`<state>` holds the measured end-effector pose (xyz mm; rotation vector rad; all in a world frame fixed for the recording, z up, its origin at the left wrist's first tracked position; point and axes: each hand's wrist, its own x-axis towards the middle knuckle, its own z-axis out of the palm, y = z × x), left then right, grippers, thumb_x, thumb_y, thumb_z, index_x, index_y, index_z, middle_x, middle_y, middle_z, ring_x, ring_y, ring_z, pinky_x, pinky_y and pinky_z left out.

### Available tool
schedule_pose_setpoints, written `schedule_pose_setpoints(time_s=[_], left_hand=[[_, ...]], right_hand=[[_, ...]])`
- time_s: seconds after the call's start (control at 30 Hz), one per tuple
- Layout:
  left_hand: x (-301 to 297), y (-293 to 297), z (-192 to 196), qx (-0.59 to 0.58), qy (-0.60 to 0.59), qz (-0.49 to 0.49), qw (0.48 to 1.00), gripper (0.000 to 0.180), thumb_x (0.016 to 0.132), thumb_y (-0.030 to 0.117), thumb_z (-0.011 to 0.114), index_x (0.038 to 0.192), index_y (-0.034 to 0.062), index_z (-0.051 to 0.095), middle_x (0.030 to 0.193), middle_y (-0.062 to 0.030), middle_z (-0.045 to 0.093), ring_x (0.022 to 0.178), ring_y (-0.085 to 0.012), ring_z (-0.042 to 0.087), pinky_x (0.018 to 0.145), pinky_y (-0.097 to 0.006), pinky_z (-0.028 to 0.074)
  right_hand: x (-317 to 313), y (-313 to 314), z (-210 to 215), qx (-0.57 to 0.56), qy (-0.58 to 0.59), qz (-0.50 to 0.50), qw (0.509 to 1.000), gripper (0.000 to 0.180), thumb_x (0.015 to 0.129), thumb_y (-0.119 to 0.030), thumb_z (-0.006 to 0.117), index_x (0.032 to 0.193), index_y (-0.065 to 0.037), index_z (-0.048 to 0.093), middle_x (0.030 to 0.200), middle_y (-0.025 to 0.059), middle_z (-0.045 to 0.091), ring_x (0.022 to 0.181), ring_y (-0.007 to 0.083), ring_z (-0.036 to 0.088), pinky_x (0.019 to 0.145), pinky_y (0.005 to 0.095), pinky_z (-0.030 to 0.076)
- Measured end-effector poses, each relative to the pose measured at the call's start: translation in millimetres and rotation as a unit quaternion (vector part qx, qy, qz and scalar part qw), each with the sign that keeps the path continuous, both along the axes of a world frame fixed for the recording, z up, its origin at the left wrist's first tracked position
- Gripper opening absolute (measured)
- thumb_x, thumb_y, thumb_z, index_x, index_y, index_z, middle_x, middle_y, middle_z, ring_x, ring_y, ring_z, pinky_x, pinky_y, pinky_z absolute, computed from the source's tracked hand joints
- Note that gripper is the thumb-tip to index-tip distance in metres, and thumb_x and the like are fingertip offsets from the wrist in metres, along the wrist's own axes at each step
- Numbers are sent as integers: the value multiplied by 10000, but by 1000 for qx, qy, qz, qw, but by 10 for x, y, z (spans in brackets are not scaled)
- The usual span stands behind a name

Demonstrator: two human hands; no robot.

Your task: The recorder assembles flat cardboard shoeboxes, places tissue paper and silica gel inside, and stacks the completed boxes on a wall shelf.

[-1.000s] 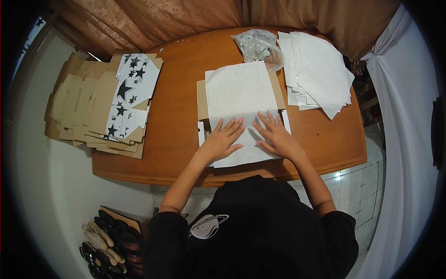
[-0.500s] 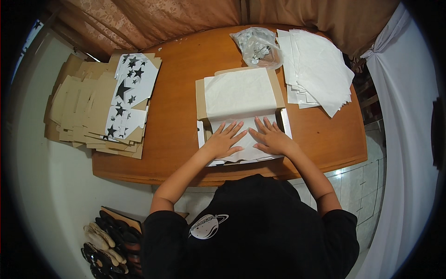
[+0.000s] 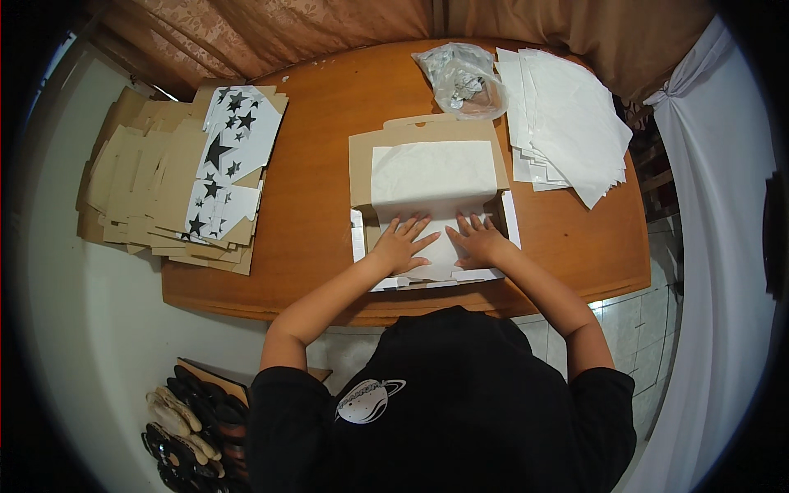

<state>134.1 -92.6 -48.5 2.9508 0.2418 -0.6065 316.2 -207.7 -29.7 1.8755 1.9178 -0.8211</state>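
In front of me on the wooden table lies a cardboard box (image 3: 361,164) with its lid folded back, brown inside and white along its side walls. A sheet of white paper (image 3: 431,172) runs from the raised lid down into the box. My left hand (image 3: 401,245) lies flat on the paper inside the box, fingers spread. Beside it, my right hand (image 3: 477,241) presses on the same sheet, its fingers also spread. Neither hand grips anything. The box floor under the paper is mostly hidden.
At the left sit stacked flat cardboard pieces (image 3: 136,185), topped by a white box blank with black stars (image 3: 234,156). Behind the box stands a clear plastic bag (image 3: 460,82) with crumpled silvery contents. White paper sheets (image 3: 571,123) are piled at the right. Shoes (image 3: 197,427) are low at the left.
Both hands have pushed the paper deeper into the box. The sheet's far edge has slid toward me, baring more of the brown lid.
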Motion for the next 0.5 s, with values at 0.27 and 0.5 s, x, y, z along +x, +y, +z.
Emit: schedule_pose_setpoints(time_s=[0.27,0.5], left_hand=[[58,-27,17,34,71,15,997,835,746,701,411,1420,339,78,1492,-98,10,1369,-308,35,1050,-548,148],[-18,-67,-13,9,73,49,996,921,681,711,501,1412,379,52,1494,-78,-57,1373,-275,14,1067,-525,88]], right_hand=[[-15,-25,59,-18,-68,24,997,839,761,-364,630,1425,-229,135,1485,138,47,1330,408,153,1055,523,185],[-66,-87,-58,8,-105,29,994,654,871,-118,413,1429,-223,87,1493,89,45,1327,388,189,1045,513,233]])
